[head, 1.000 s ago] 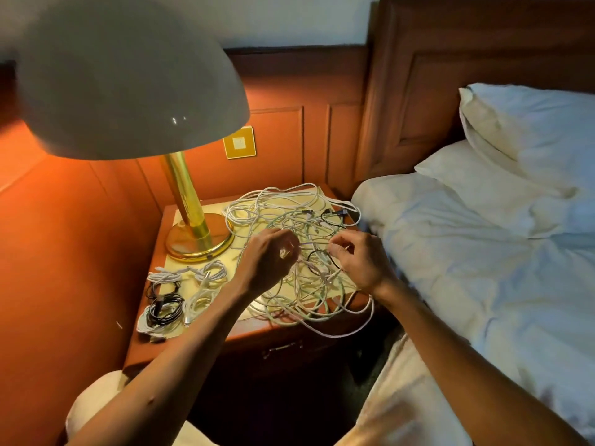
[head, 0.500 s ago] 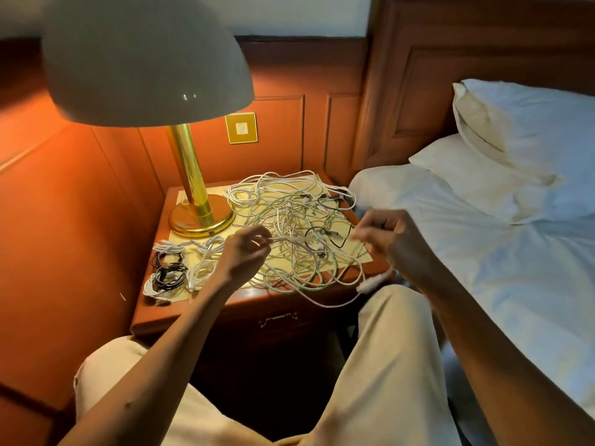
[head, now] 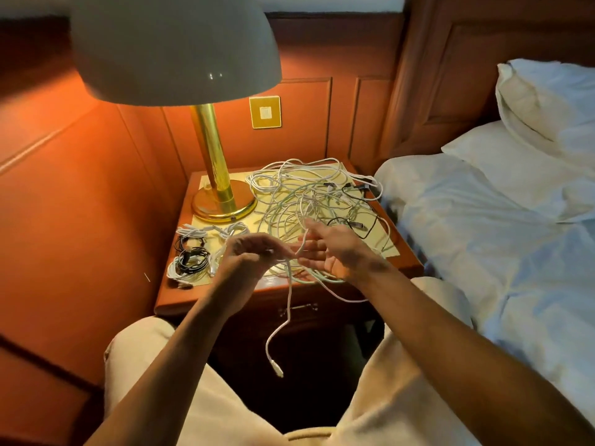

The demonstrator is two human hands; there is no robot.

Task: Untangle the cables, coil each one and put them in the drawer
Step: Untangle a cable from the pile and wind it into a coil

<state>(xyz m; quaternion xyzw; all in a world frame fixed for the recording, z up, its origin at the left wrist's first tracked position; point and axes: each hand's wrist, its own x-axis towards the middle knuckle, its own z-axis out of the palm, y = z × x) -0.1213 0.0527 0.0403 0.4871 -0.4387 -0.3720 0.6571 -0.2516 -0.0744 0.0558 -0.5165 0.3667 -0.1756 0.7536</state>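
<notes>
A big tangle of white cables [head: 309,197], with a few thin black ones in it, covers the right half of the nightstand top [head: 180,300]. My left hand [head: 251,255] pinches one white cable [head: 289,294] above the front edge; its free end with a plug [head: 277,371] dangles down in front of the drawer [head: 325,320]. My right hand [head: 338,252] is right beside the left, fingers spread and straight, and the same cable loops up across its fingertips. Several coiled cables [head: 193,255], white and black, lie at the front left of the top. The drawer is closed.
A brass lamp [head: 225,201] with a wide shade [head: 174,46] stands at the back left of the nightstand. A bed [head: 483,239] with white sheets and pillows [head: 547,101] borders the right side. My knees [head: 135,358] are in front of the drawer.
My right hand swung back left and opened next to my left hand. A length of white cable was drawn out of the tangle and now hangs from my left hand.
</notes>
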